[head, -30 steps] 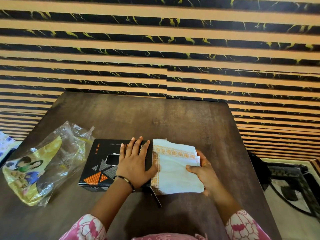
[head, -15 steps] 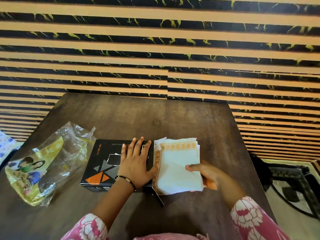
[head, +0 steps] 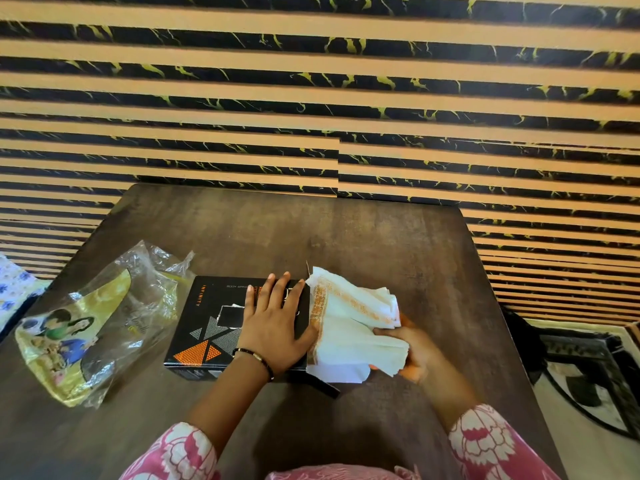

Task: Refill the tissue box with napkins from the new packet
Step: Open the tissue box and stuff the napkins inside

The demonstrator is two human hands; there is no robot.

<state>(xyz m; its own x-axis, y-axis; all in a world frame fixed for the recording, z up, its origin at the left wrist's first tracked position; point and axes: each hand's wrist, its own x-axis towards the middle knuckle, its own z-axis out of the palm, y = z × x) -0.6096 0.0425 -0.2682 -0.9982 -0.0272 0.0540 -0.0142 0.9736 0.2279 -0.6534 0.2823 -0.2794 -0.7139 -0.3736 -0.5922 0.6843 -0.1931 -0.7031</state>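
A black tissue box [head: 207, 327] with orange and grey triangles lies flat on the dark table, a rectangular slot showing in its top. My left hand [head: 273, 327] rests flat on the box's right half, fingers spread. A stack of white napkins with an orange border [head: 349, 320] sits against the box's right end, bent and fanned. My right hand [head: 408, 348] grips the stack's right edge from below. The opened clear and yellow napkin packet [head: 86, 327] lies to the left of the box.
The dark wooden table [head: 346, 244] runs back to a wall of tan and black stripes. A black flap [head: 325, 388] sticks out under the box's near right corner. A patterned rug [head: 588, 375] lies on the floor to the right.
My right hand has shifted its hold on the napkin stack, and the stack now bends upward and fans at its right edge. The left hand stays flat on the box.
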